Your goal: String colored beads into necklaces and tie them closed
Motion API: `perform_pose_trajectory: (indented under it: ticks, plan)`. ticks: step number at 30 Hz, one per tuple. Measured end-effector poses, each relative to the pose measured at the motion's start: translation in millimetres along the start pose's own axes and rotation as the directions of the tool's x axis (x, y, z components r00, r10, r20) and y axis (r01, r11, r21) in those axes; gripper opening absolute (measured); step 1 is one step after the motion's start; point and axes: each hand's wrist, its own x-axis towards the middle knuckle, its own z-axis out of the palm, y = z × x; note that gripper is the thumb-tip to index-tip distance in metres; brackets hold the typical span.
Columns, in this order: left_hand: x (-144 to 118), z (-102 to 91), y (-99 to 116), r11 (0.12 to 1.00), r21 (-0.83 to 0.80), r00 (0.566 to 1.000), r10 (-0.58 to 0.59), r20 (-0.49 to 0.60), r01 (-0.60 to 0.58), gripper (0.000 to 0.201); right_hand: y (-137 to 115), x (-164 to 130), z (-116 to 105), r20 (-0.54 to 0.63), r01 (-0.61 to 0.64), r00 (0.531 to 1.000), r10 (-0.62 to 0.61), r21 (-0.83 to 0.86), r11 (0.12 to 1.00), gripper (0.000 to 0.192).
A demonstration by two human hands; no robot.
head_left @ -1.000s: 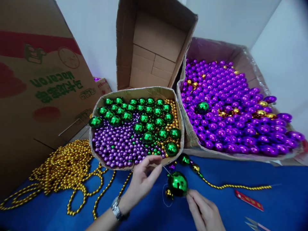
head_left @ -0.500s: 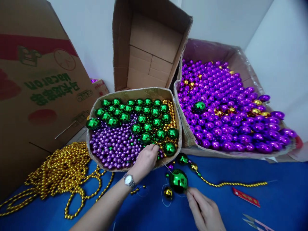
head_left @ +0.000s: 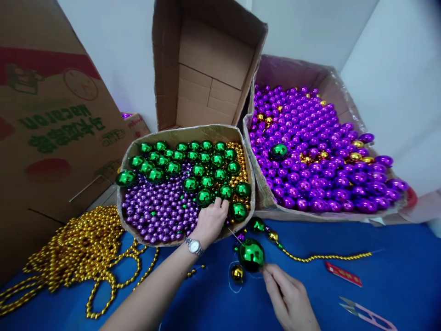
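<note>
My left hand (head_left: 211,223), with a watch on the wrist, reaches into a carton (head_left: 120,211) of beads, its fingers bent down among small beads beside the large green balls (head_left: 225,191); the fingertips are hidden. My right hand (head_left: 289,294) pinches the near end of a thin needle (head_left: 234,236) that runs through a large green ball (head_left: 251,255). The needle's far end sticks out toward the carton. Below the ball, a gold ball (head_left: 237,273) lies by a loop of clear thread. Small purple beads (head_left: 161,202) fill the carton's left side, gold ones (head_left: 243,163) its right.
A larger carton of purple balls (head_left: 310,170) stands at the right, an upturned carton (head_left: 210,69) behind. Gold bead strings (head_left: 79,243) are heaped at the left. On the blue surface lie a gold strand (head_left: 317,258), a red packet (head_left: 343,274) and pink-handled snips (head_left: 367,313).
The whole view has shifted slightly, so things sit further left. My left hand has moved a little within the carton, its fingers more bent. My right hand still holds the needle and ball.
</note>
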Motion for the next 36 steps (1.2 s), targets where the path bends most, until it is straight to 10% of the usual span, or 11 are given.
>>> perform_pose_trajectory:
  ticks: [7, 11, 15, 29, 36]
  plan:
    - [-24, -22.6, 5, 0.85, -0.519, 0.995, -0.098, 0.01, 0.089, 0.023, 0, 0, -4, -0.003, 0.001, 1.0, -0.001, -0.043, 0.999, 0.021]
    - [-40, -34.8, 12, 0.055, -0.94, 0.935, -0.137, 0.327, 0.337, 0.022, 2, 1, -5, 0.008, -0.011, 1.0, 0.011, -0.057, 0.998, 0.018]
    - [-49, -38.6, 16, -0.24, -0.899, 0.915, -0.081, 0.394, 0.366, 0.017, 1, 2, -5, 0.021, -0.003, 1.0, 0.004, -0.054, 0.999, 0.018]
    - [-55, -38.7, 20, -0.228, -0.886, 0.893, -0.112, 0.436, 0.404, 0.02, 8, -2, -2, 0.027, 0.007, 1.0, -0.004, -0.112, 0.994, 0.021]
    - [-64, -28.2, 34, 0.201, -0.928, 0.949, -0.082, 0.305, 0.315, 0.023, 24, -6, 3, 0.049, 0.0, 0.999, 0.007, -0.158, 0.987, 0.017]
